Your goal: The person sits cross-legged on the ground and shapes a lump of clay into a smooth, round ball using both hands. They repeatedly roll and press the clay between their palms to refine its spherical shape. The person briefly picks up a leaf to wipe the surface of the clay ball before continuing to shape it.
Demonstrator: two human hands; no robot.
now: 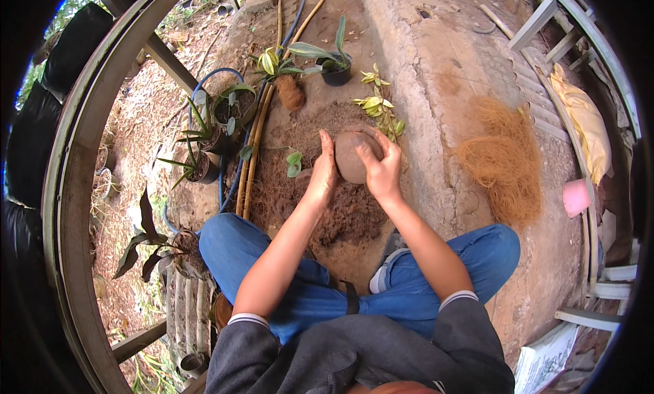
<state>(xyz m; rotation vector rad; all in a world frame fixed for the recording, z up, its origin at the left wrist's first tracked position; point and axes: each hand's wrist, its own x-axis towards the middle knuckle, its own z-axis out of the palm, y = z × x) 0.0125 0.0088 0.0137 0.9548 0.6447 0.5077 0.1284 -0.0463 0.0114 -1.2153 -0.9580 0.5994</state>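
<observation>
In the head view, one smooth brown soil ball (349, 164) is gripped by the right hand (385, 174), while the left hand (323, 174) lies flat along its left side. The ball is over one dark heap of loose soil (346, 217), before the person's crossed legs. Beyond are one fibre-wrapped root ball (290, 94) and one black pot (336, 74) with long leaves. One mound of orange-brown coconut fibre (507, 162) sits rightward on rough, cracked concrete (436, 121). A curved frame (65, 190) borders littered ground (129, 162) leftward; one pink pot (576, 197) stands far right.
</observation>
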